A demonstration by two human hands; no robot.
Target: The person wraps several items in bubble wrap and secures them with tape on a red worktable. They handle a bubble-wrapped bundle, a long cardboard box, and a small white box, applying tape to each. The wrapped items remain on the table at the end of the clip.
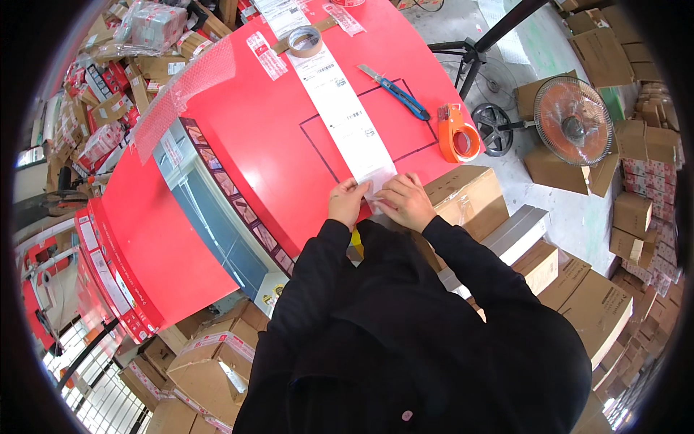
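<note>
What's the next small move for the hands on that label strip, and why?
Probably peel the end label free. Both the left hand and the right hand pinch the near end of the long white label strip at the red table edge, fingertips at the last label; the rest of the strip lies flat toward the tape roll. Whether a corner has lifted is too small to tell.

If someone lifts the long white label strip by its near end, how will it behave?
The label strip looks thin and long, so it would probably sag and curl. It seems very light. Both the left hand and right hand touch its near end.
</note>
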